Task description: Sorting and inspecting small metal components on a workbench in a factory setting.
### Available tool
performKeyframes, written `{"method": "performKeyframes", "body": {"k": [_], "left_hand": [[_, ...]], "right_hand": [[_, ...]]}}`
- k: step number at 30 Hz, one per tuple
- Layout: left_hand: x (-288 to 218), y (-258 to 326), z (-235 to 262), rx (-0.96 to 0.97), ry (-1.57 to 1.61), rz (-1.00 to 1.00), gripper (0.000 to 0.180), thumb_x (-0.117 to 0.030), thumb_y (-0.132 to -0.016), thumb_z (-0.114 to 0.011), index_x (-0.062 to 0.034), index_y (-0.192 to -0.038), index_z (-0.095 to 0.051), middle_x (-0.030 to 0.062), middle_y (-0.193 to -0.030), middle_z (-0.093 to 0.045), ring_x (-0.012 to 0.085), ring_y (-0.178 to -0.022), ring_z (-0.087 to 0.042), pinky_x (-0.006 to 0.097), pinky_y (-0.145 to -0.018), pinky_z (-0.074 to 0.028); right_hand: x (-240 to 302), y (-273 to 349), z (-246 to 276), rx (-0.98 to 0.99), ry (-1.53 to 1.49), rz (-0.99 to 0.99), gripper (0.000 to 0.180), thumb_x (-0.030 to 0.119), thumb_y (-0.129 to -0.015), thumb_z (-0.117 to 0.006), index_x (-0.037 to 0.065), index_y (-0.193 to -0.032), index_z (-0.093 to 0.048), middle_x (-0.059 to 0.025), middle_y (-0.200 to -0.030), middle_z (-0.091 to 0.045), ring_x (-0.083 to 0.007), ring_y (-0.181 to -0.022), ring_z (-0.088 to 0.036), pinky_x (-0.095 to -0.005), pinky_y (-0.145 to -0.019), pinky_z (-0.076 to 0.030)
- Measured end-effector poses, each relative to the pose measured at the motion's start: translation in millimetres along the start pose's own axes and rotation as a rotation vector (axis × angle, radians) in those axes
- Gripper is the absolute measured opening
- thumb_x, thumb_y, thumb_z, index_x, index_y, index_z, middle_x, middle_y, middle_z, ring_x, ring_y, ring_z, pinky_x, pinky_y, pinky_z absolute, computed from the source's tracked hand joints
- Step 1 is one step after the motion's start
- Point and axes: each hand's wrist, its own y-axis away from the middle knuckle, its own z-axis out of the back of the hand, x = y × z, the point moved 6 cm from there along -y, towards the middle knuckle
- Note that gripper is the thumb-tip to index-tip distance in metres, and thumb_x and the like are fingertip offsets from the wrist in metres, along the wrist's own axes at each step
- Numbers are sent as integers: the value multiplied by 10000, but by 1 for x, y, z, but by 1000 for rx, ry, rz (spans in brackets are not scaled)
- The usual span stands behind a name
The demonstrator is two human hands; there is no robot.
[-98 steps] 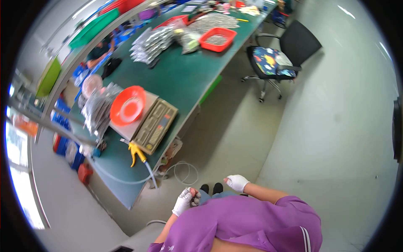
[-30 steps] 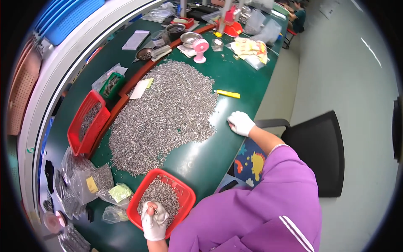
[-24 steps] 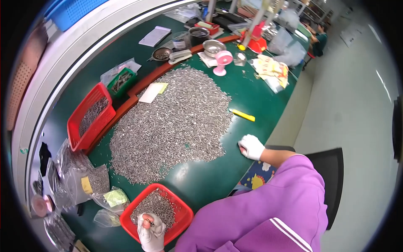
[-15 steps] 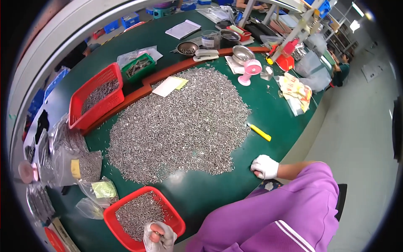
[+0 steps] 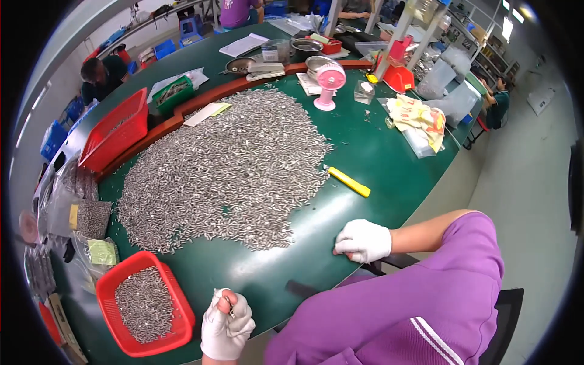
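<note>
My left hand [image 5: 226, 325], in a white glove with bare fingertips, is closed in a pinch on a small metal pin [image 5: 231, 313]. It is just right of a red plastic basket [image 5: 184, 304] that holds many such short silvery pins [image 5: 145, 304]. My right hand [image 5: 363, 241], gloved the same way, rests curled at the table's near edge; whatever its fingers may hold is hidden. Ahead of both hands spreads a wide heap of loose metal pins [image 5: 219, 164]. A yellow cutter knife [image 5: 348, 180] lies between the heap and my right hand.
A wooden strip [image 5: 161, 129] borders the heap's far side. Beyond it are a red basket [image 5: 118, 135] and a green tray [image 5: 173, 94]. A pink fan [image 5: 329, 85] and a yellow cloth [image 5: 417, 118] are at right. Bagged pins [image 5: 94, 218] stand left. People sit farther off.
The view has shifted, so the table appears farther left. My left hand has gone from over the near red basket's edge to its right side, still pinching. My right hand stays curled at the table edge.
</note>
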Motion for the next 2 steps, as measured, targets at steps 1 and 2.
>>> {"method": "performKeyframes", "body": {"k": [1, 2], "left_hand": [[14, -5, 4, -15, -15, 14, 169, -248, -924, -617, -102, -999, -579, -12, -661, -376, 52, -466, -249, 208, -426, -194], [26, -9, 4, 1, -38, 8, 188, -259, -930, -608, -101, -1030, -586, -3, -681, -394, 56, -462, -251, 211, -425, -196]], "right_hand": [[1, 1, -2, 0, 16, -6, 241, 121, -743, -632, 121, -984, -617, -76, -923, -618, -302, -792, -578, -412, -682, -477], [1, 6, -5, -12, 39, -12, 254, 138, -744, -641, 124, -997, -618, -79, -935, -617, -307, -803, -578, -410, -695, -478]]}}
